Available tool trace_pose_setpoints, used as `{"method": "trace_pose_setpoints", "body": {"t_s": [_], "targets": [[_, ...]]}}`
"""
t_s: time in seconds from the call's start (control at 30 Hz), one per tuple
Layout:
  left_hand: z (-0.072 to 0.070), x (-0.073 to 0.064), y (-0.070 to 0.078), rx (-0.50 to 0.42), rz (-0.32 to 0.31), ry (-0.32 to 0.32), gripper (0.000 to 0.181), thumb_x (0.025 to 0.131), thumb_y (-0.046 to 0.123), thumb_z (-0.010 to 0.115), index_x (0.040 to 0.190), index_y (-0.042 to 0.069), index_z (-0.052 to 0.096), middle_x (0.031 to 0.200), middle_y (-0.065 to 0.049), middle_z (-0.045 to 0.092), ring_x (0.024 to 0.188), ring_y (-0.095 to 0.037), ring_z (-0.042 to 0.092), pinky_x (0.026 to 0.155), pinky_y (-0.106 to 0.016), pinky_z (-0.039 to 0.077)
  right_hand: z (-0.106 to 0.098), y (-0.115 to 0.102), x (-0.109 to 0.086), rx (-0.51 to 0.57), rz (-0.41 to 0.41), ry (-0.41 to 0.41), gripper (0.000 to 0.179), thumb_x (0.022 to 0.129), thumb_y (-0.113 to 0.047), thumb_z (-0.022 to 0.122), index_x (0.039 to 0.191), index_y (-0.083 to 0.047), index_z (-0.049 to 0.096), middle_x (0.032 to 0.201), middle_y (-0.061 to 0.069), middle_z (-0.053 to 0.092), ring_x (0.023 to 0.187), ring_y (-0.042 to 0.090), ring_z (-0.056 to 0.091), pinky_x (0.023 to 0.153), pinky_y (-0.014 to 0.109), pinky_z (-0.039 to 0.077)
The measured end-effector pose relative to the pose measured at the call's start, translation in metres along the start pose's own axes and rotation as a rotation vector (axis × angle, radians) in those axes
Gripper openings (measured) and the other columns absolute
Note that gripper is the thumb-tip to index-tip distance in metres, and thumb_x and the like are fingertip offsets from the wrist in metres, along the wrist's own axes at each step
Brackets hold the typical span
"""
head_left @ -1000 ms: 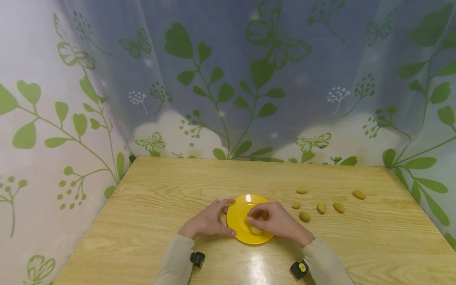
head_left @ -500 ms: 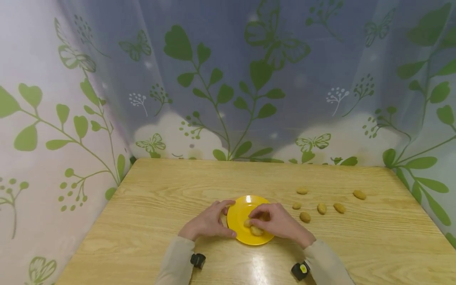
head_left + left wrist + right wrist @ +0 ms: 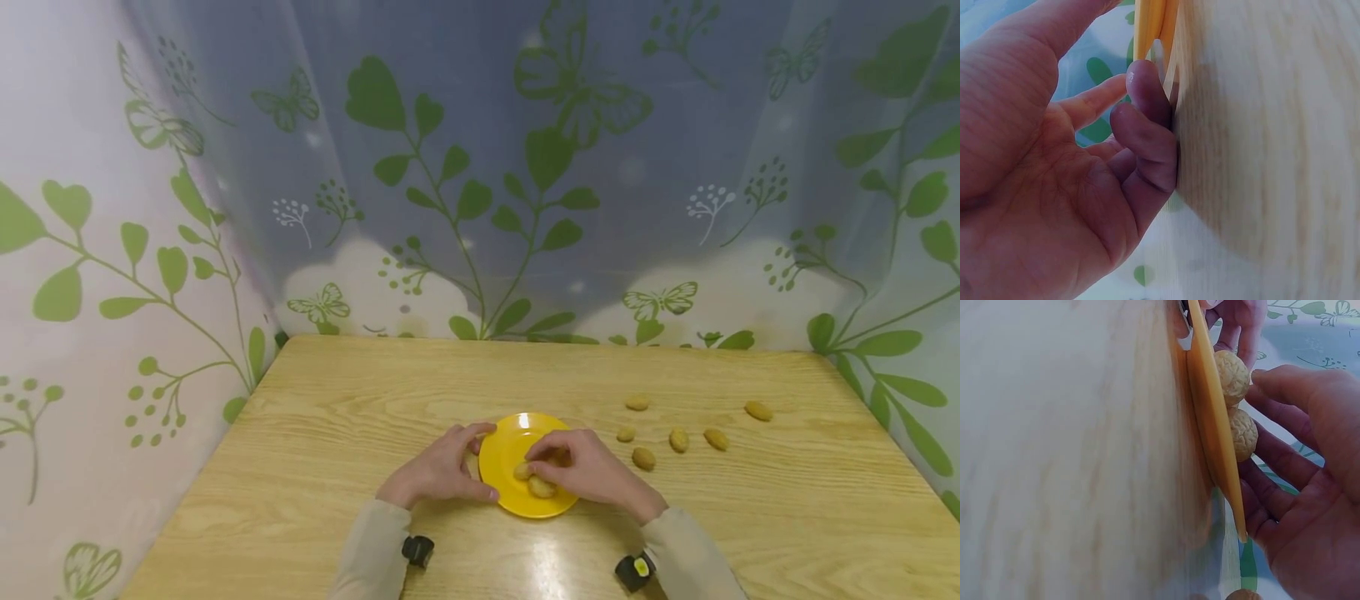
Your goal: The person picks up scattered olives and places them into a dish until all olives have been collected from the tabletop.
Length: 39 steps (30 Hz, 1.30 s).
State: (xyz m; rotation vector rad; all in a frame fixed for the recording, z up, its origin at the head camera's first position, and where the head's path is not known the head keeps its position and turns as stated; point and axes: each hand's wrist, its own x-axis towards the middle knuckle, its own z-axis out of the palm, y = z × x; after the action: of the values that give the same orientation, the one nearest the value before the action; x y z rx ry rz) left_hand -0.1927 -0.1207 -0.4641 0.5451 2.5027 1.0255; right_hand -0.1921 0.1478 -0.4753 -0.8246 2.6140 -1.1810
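Observation:
A yellow plate lies on the wooden table. My left hand holds its left side, thumb at the near rim and forefinger at the far rim. In the left wrist view the other fingers curl against the tabletop beside the plate's edge. Two wrinkled tan walnuts sit side by side on the plate: one walnut at the fingertips, a second walnut next to it. My right hand reaches in from the right, thumb and forefinger pinching at the first walnut, other fingers bent behind the second.
Several more walnuts lie scattered right of the plate, among them a near walnut, a far walnut and an outermost walnut. A leaf-patterned curtain stands behind the table and along both sides.
The first walnut has come down onto the plate beside the second and shows more fully past the right fingertips. The left hand keeps its place at the rim.

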Motion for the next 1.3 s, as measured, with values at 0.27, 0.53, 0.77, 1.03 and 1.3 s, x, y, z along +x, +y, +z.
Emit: {"method": "trace_pose_setpoints", "body": {"t_s": [0.27,0.53,0.77,1.03,1.3], "targets": [[0.001,0.0,0.0,-0.007,-0.004,-0.004,0.093,0.076,0.034,0.09,0.154,0.018,0.042,0.121,-0.009,0.054,0.079,-0.014,0.056,0.071,-0.025,0.047,-0.002,-0.001,-0.003,0.029,0.008,0.019,0.011,0.097,-0.025,0.071,0.105,-0.021,0.077,0.102,-0.011,0.075,0.097,0.006,0.067,0.088,0.028,0.054],[0.001,-0.001,-0.001,-0.012,-0.012,-0.002,0.093,0.076,0.033,0.091,0.154,0.019,0.042,0.121,-0.009,0.054,0.079,-0.014,0.056,0.07,-0.025,0.047,-0.008,-0.001,-0.007,0.067,0.014,0.059,0.016,0.097,-0.027,0.071,0.108,-0.017,0.078,0.103,-0.007,0.075,0.096,0.008,0.067,0.082,0.024,0.056],[0.0,-0.001,0.0,-0.037,-0.011,-0.012,0.094,0.076,0.031,0.091,0.155,0.017,0.041,0.122,-0.01,0.053,0.079,-0.014,0.056,0.069,-0.025,0.047,-0.017,0.002,-0.016,0.086,-0.017,0.101,0.018,0.097,-0.023,0.07,0.111,-0.012,0.076,0.105,0.0,0.075,0.095,0.007,0.066,0.077,0.025,0.056],[0.0,-0.001,0.001,-0.048,0.001,-0.014,0.095,0.076,0.029,0.091,0.155,0.015,0.04,0.122,-0.01,0.051,0.078,-0.014,0.055,0.069,-0.024,0.048,-0.035,0.004,-0.032,0.08,-0.014,0.187,0.018,0.097,-0.022,0.071,0.111,-0.011,0.076,0.11,0.006,0.076,0.095,0.005,0.066,0.075,0.027,0.057],[0.0,0.0,0.001,-0.04,-0.005,-0.019,0.095,0.076,0.029,0.091,0.155,0.015,0.04,0.122,-0.01,0.052,0.079,-0.014,0.056,0.07,-0.024,0.048,-0.049,0.014,-0.046,0.039,0.0,0.252,0.016,0.097,-0.02,0.071,0.11,-0.012,0.076,0.109,0.005,0.076,0.093,0.001,0.065,0.072,0.025,0.056]]}}
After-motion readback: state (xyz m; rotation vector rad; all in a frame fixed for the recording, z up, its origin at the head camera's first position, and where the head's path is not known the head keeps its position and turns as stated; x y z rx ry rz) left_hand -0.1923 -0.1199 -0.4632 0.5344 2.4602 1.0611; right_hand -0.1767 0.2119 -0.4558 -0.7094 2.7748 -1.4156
